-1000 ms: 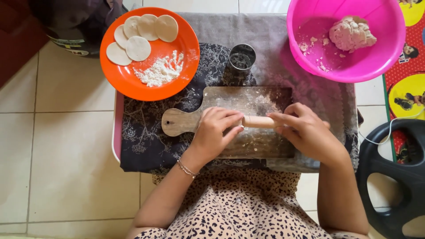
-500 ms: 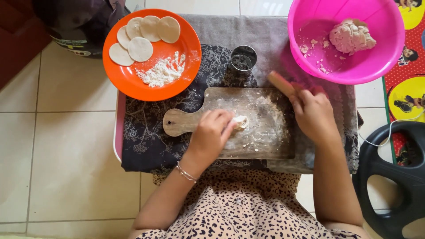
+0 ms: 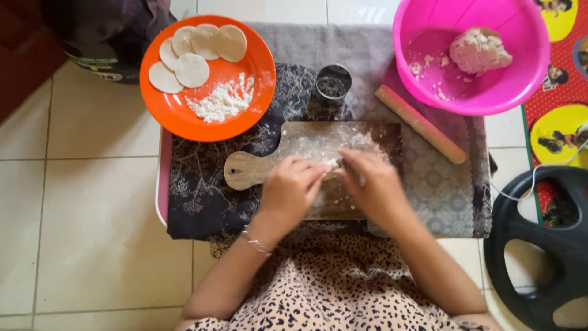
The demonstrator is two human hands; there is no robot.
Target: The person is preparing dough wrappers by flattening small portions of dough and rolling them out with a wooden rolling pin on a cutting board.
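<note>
Dough piece (image 3: pixel 334 163) lies on the floured wooden board (image 3: pixel 306 144), mostly hidden between both hands. Head view: left hand (image 3: pixel 293 189) and right hand (image 3: pixel 373 184) meet over it, fingers curled and pinching at its edge; how much each grips cannot be told. Its shape and long axis are concealed. The board's handle points to the person's left. Judgement: working it well calls for even, light pressure, with flour underneath. Rolling pin (image 3: pixel 421 124) lies aside on the cloth (image 3: pixel 441 190), angled.
</note>
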